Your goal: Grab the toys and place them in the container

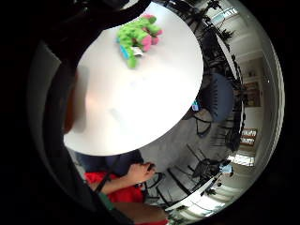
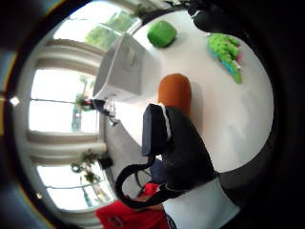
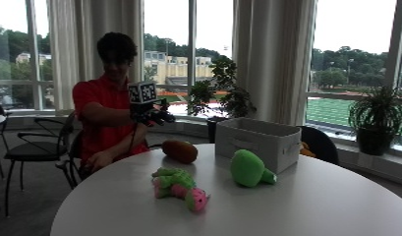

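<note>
I see my gloved right hand raised above the round white table, over the near edge by my chest, its fingers relaxed and holding nothing. On the table lie three toys: a brown plush nearest the hand, a green-and-pink plush creature in the middle, and a green plush just beside the white fabric container. All three are outside the container.

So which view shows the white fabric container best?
The outside view: the white fabric container stands whole on the round white table, open top visible. The thumb side palm view shows one side; the little finger side view misses it.
</note>
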`<state>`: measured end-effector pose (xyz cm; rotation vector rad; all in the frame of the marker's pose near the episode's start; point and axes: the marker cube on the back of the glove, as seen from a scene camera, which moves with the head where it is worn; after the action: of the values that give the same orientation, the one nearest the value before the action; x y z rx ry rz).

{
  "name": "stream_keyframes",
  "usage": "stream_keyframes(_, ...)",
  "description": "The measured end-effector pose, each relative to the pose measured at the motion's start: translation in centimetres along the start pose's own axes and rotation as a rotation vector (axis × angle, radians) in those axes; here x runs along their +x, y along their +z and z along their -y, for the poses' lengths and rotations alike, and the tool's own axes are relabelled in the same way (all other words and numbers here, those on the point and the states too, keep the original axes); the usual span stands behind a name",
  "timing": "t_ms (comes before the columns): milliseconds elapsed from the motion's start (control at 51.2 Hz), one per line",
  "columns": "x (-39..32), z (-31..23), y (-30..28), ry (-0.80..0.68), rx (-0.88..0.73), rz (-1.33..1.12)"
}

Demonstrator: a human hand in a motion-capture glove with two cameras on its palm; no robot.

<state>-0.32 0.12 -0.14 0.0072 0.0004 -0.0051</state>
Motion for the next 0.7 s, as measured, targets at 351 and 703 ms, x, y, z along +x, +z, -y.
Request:
stream_keyframes(351, -1.7, 0.2, 0.5, -0.037, -0.016, 0.021)
stream_keyframes(703, -3.3, 1.3, 2.5, -0.055, -0.064, 0.077)
